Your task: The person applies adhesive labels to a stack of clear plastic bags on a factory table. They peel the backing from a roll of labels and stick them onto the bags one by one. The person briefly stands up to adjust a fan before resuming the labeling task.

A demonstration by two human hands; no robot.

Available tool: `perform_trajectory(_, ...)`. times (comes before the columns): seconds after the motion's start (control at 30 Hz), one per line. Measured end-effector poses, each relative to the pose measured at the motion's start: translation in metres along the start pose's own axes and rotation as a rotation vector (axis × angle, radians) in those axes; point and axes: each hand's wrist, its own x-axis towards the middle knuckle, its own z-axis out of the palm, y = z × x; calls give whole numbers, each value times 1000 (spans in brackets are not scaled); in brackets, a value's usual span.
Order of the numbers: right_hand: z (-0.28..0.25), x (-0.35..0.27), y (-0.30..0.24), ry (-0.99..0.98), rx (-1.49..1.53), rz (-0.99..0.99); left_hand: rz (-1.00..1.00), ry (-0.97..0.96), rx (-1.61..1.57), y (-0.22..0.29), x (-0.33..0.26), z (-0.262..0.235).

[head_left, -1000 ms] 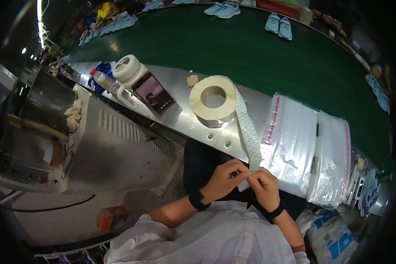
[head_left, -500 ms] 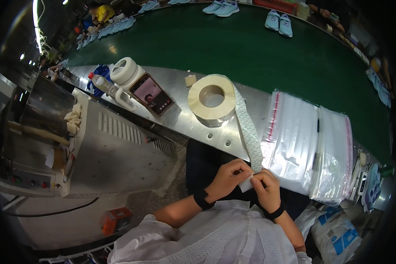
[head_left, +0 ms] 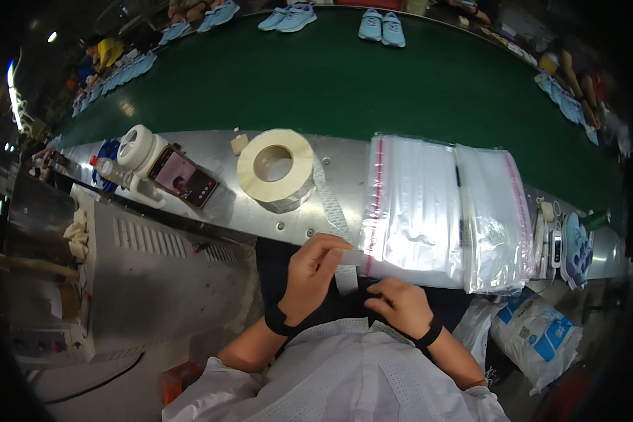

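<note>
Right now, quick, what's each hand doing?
Left hand: at the label strip; can't tell if gripping.
Right hand: loosely open, nothing visible in it.

The label roll (head_left: 302, 165) is cream, its strip (head_left: 330, 204) pale with grey-green marks. 2 clear bag stacks (head_left: 422, 211) carry pinkish-red stripes. The desk (head_left: 344, 155) is silver-grey, the belt (head_left: 316, 84) dark green, the shoes (head_left: 295, 19) light blue, the eyelet-patterned shirt (head_left: 330, 366) white.

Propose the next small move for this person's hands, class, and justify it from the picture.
Probably bring the right hand over to the strip beside the left hand: the strip hangs from the roll past the left fingers, whose grip is unclear, while the right hand sits apart from it.
</note>
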Motion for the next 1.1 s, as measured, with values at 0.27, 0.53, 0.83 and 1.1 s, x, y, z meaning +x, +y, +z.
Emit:
perform_trajectory(0.27,-3,44,24,521,-562,99,203,-399,628,-21,9,31)
perform_trajectory(0.53,-13,34,44,558,-120,244,-13,-518,497,-24,23,11)
perform_trajectory(0.83,-46,20,44,534,600,367,-922,-401,-806,-45,113,82)
perform_trajectory(1.1,-60,25,21,408,157,17,-508,-854,-293,-84,122,109)
